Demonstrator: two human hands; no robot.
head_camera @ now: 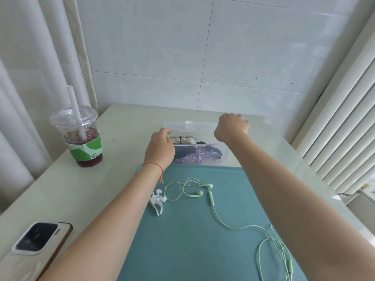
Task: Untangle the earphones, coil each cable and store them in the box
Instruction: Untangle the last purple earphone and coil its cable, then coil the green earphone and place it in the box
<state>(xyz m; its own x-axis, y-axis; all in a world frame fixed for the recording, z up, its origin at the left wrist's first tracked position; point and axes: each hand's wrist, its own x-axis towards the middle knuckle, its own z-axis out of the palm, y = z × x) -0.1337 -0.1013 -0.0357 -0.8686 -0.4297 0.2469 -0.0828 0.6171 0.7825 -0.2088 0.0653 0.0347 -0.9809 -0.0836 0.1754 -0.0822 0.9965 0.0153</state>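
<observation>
Head view shows the pale green wired earphones (211, 196) lying loose on the teal fabric mat (188, 236), the two buds side by side near the mat's middle, the thin cable looping off to the left and then trailing down to the right, where it gathers into slack loops near the plug at the lower edge. They look very light and limp: the cable will flop and spring out of a coil unless pinched at the crossing, and the small smooth buds are likely to slip, so the better hold is probably on the cable just below the buds or at the stiffer inline remote. Just left of the loops lies a small white plastic cable winder (157, 200), which seems rigid enough to pick up by its edge. Beyond the mat's far edge stands the clear plastic storage box (223, 157), with purple and dark cables already inside; its thin walls look light and apt to slide on the smooth tabletop. The left hand (160, 149) is curled at the box's left end, apparently gripping its rim, and the right hand (231, 126) is curled at the raised clear lid (188, 126), seemingly holding its far right corner. Farther out sit an iced drink cup with a green sleeve (81, 138) and a phone (38, 240) on the pale table (121, 122).
</observation>
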